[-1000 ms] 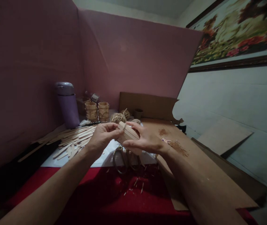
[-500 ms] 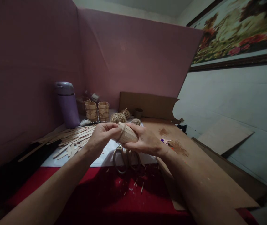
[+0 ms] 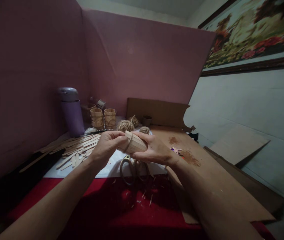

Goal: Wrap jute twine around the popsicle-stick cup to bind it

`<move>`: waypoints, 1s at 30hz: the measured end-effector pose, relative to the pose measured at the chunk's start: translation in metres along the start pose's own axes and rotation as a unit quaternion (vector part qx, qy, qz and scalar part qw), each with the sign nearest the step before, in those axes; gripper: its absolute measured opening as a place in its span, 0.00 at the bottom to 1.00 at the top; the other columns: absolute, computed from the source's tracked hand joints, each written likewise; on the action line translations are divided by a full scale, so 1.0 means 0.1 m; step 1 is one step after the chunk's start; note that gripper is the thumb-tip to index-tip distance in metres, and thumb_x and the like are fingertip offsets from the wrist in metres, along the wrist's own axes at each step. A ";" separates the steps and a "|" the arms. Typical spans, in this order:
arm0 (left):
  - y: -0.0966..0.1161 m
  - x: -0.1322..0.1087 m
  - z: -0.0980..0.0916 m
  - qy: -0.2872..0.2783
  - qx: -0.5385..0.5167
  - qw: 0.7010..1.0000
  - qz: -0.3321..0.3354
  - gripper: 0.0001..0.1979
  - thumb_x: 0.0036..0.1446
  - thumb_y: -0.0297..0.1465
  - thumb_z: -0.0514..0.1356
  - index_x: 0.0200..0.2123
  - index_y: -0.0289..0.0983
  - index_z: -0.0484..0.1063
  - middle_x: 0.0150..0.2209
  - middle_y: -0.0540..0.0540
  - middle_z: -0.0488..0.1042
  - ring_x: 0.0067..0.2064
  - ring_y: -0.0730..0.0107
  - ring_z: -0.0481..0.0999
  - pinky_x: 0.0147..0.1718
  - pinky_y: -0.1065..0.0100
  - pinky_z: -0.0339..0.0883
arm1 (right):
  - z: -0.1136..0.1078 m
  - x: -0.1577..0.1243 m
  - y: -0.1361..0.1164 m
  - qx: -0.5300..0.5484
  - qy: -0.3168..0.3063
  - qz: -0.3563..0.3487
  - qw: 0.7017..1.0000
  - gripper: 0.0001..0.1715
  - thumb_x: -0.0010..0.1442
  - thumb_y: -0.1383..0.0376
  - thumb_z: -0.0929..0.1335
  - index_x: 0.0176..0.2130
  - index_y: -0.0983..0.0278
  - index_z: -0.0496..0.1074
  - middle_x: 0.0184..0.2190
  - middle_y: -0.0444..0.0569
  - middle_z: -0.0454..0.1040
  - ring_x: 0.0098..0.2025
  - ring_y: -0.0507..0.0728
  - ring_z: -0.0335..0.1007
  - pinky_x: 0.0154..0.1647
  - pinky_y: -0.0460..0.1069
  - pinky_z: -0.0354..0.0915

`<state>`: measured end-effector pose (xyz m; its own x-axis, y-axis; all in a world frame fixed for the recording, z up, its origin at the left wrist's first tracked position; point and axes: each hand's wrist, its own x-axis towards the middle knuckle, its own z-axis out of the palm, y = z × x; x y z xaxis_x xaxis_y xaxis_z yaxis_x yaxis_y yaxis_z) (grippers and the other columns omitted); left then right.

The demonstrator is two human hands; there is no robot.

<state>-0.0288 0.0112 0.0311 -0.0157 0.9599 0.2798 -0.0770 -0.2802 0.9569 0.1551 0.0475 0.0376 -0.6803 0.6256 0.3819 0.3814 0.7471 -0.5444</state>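
Between my hands, tilted on its side, is a small cup-shaped piece of pale craft sticks (image 3: 137,144) with a strand of twine around it. My right hand (image 3: 154,148) wraps its right end, thumb below and fingers over the top. At the left end, my left hand (image 3: 108,145) is closed with thumb and forefinger pinched at the rim near the twine; its fingertips are partly hidden. Scissors (image 3: 127,173) lie just below, their blades hidden behind the piece. A ball of straw-like twine (image 3: 125,125) and a smaller ball of twine (image 3: 144,130) sit behind it.
Loose craft sticks (image 3: 79,146) spread over white paper at left, near a purple bottle (image 3: 72,116). Two finished-looking stick cups (image 3: 110,118) stand behind. Cardboard (image 3: 214,186) covers the right side. Wood slivers dot the red cloth (image 3: 122,206) in front.
Almost nothing differs. The piece has turned very slightly in my hands, and the twine band shows a little more clearly; both hands keep their places.
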 end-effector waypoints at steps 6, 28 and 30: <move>0.01 0.00 0.01 -0.005 -0.002 1.000 -0.002 0.08 0.40 0.32 0.67 0.24 0.32 0.77 0.22 0.49 0.74 0.26 0.73 0.69 0.28 0.71 0.61 | -0.01 0.01 0.02 0.007 0.005 0.010 1.000 0.39 0.49 0.60 0.72 0.60 0.55 0.64 0.49 0.46 0.73 0.45 0.57 0.70 0.45 0.51 0.67; -0.02 0.02 -0.03 -0.016 0.018 0.999 0.028 0.14 0.47 0.38 0.66 0.22 0.32 0.74 0.21 0.50 0.70 0.25 0.76 0.64 0.27 0.72 0.56 | -0.02 0.01 0.03 -0.019 0.022 -0.008 1.000 0.40 0.49 0.59 0.72 0.60 0.54 0.63 0.48 0.46 0.74 0.45 0.59 0.71 0.47 0.54 0.67; -0.03 0.02 -0.03 -0.004 0.027 0.999 0.035 0.14 0.47 0.38 0.66 0.21 0.32 0.73 0.21 0.51 0.68 0.25 0.76 0.62 0.26 0.72 0.55 | -0.01 0.00 0.03 -0.038 0.028 -0.017 0.999 0.40 0.49 0.59 0.72 0.60 0.54 0.63 0.48 0.46 0.74 0.45 0.59 0.71 0.47 0.54 0.67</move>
<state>-0.0315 0.0137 0.0285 -0.0119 0.9377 0.3472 -0.0224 -0.3474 0.9375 0.1567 0.0504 0.0369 -0.6588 0.6097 0.4407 0.4069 0.7815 -0.4729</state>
